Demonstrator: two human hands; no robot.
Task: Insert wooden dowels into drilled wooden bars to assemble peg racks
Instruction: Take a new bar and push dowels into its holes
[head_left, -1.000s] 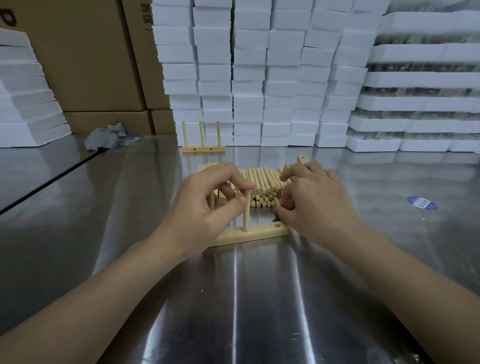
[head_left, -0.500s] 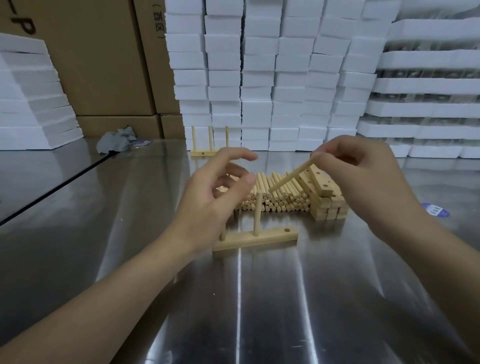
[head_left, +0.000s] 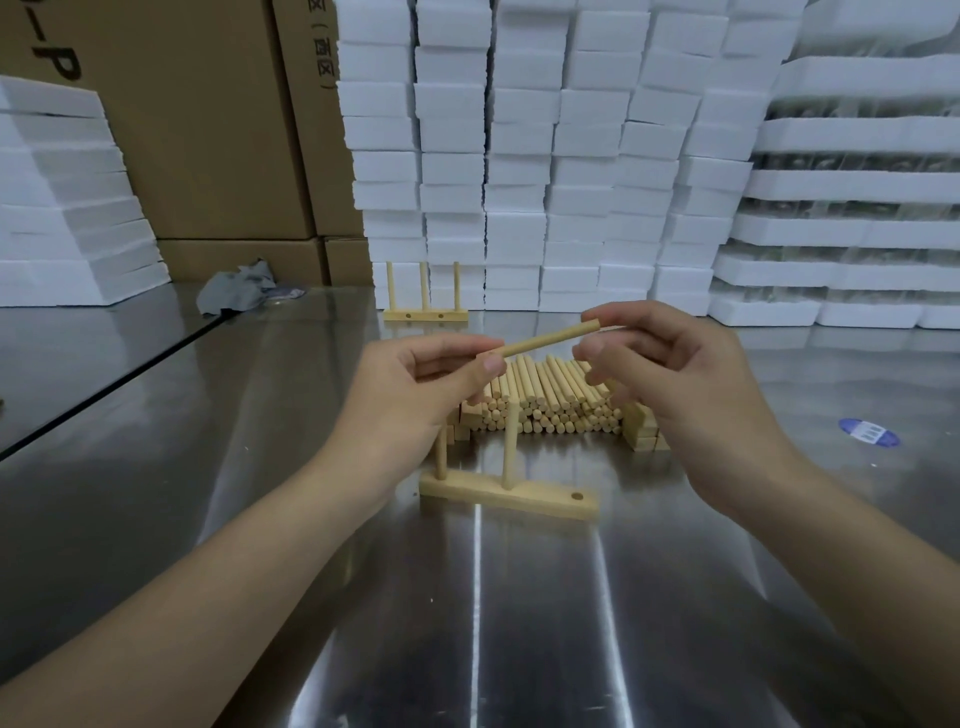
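**A:** Head view, entry. Left hand (head_left: 415, 384) pinches the left end of one dowel (head_left: 545, 339) between thumb and forefinger. Right hand (head_left: 675, 384) sits at the other end, forefinger over it and thumb just under. Whether it truly grips, cannot tell.

**B:** Dowel attitude?

**A:** Long axis close to level, running hand to hand, right end a little higher. It is in the air, touching nothing but fingers.

**B:** Target?

**A:** Bar (head_left: 540, 496) lies flat on the table (head_left: 467, 623), below both hands and nearer the body. Two standing dowels (head_left: 509, 447) fill the holes under the left hand. One hole (head_left: 576, 497) is open, at the bar's end toward the right hand.

**B:** So the open hole is nearer the right hand, while the sure grip is on the left.

**A:** Yes. Judgement: the hole runs straight down and the dowel lies across it. The piece needs a quarter turn to upright, lower end over the hole, before any push. The nearer standing dowel is next along the bar, and a tilted entry could knock it.

**B:** Bar held down?

**A:** No hand on it. It may slide or tip under a skewed push.

**B:** Other stock?

**A:** Loose dowels (head_left: 550, 395) are piled beyond the hands. Spare bars (head_left: 641, 431) are stacked just past the right hand. A finished rack (head_left: 425, 314) stands farther off, beyond the left hand.
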